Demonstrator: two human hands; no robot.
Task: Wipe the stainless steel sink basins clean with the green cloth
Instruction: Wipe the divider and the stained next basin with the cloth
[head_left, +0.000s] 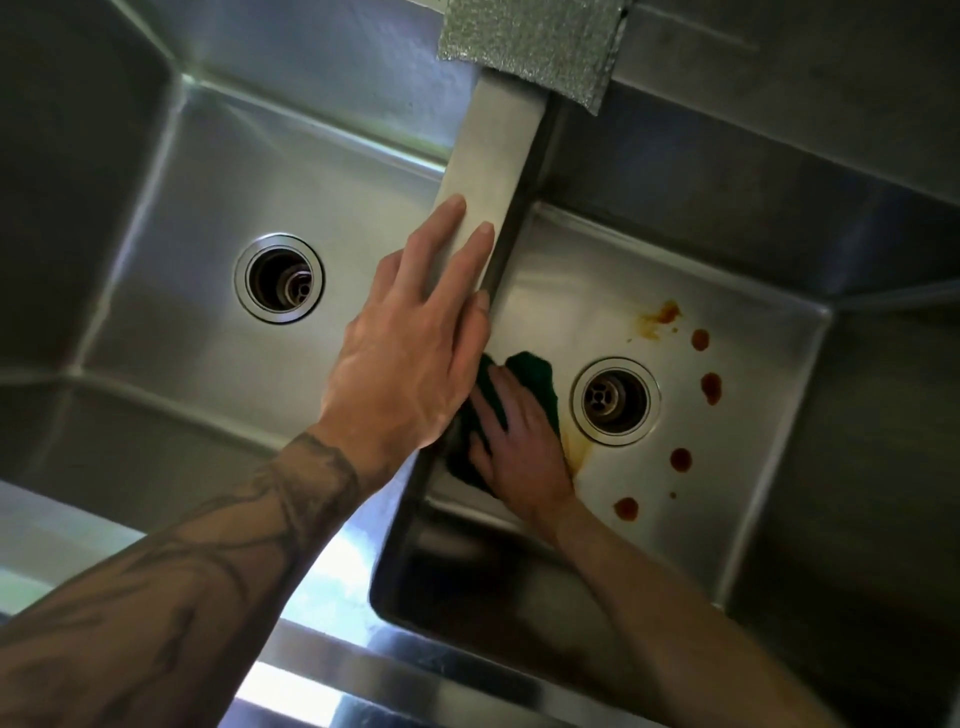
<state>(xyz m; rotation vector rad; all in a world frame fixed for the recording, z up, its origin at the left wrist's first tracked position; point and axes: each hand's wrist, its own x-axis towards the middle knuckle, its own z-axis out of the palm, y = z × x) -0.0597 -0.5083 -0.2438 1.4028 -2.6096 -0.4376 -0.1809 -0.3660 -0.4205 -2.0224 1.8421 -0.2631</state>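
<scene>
Stainless right basin mid-wipe: green cloth is pressed under the flat right hand beside the divider, on which the flat left hand is rested. Red stains beyond the drain are judged next.

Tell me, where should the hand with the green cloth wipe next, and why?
Probably slide the green cloth right, past the drain, toward the reddish spots. The right hand presses it flat just left of the drain, and those spots on the floor of the right basin look unwiped.
</scene>
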